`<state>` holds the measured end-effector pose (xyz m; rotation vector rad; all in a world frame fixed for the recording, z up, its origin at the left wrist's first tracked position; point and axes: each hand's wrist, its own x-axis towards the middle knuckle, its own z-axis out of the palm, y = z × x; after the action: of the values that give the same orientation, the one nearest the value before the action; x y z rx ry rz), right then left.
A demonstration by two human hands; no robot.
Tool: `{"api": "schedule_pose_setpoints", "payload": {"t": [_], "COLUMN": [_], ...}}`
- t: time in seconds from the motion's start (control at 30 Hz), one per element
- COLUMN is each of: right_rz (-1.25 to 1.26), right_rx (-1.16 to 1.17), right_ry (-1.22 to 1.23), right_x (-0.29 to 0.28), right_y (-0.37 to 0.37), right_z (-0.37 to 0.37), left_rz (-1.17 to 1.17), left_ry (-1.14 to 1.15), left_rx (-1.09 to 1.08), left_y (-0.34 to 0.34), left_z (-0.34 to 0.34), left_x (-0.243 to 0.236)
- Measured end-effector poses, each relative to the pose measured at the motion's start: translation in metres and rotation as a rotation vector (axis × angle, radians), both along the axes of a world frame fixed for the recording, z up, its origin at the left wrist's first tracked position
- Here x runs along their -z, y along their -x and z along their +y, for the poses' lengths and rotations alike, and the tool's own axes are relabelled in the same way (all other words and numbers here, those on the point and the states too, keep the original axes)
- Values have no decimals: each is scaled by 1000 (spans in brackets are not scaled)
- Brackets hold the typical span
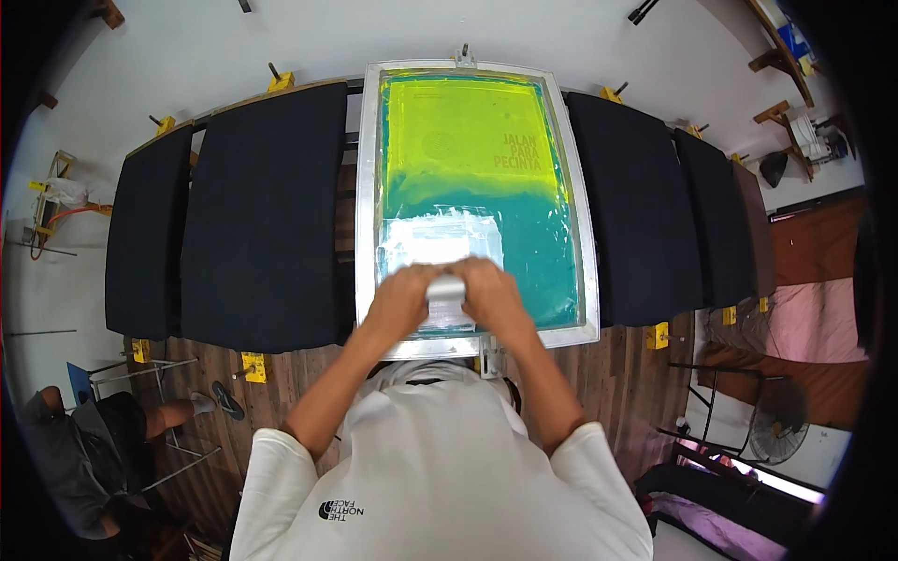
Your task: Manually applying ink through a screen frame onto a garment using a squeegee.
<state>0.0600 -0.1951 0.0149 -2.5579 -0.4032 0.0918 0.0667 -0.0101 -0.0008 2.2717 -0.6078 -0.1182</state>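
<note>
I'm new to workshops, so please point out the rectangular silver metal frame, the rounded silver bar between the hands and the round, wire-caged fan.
Silver metal frame (578, 210): head view, its right rail.
Silver bar (446, 288): head view, middle of its visible part.
Wire-caged fan (779, 423): head view, its cage.

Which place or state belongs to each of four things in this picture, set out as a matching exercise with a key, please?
1. screen-printing frame
2. squeegee
3. round-caged fan
4. flip-flop

A. toward the lower left
B. gripped by left hand and right hand
C. toward the lower right
D. rectangular, with a silvery rim

Pairs: 1-D, 2-B, 3-C, 4-A
</note>
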Motion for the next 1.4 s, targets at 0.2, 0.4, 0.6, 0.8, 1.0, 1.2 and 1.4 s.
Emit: {"api": "schedule_pose_setpoints", "payload": {"t": [0.2, 0.4, 0.6, 0.8, 1.0, 1.2, 1.4], "right_rz": [212, 82, 28, 90, 164, 250, 129], "right_rx": [-22, -7, 4, 31, -15, -8, -42], "right_ry": [182, 103, 42, 56, 61, 101, 137], "right_x": [0, 14, 14, 5, -8, -18, 5], "right_y": [-81, -54, -11, 48, 75, 2, -62], "right_z": [4, 4, 4, 7, 6, 2, -4], "left_rz": [260, 86, 58, -25, 201, 250, 136], "left_ry": [-181, -127, -63, -74, -156, -107, -107], "left_rx": [37, 8, -5, 31, 92, 38, -23], "left_y": [-81, -53, -15, 47, 74, 3, -51], "left_z": [-1, 0, -1, 2, 5, -1, -6], "left_x": [-5, 10, 11, 3, -10, -17, 1]}}
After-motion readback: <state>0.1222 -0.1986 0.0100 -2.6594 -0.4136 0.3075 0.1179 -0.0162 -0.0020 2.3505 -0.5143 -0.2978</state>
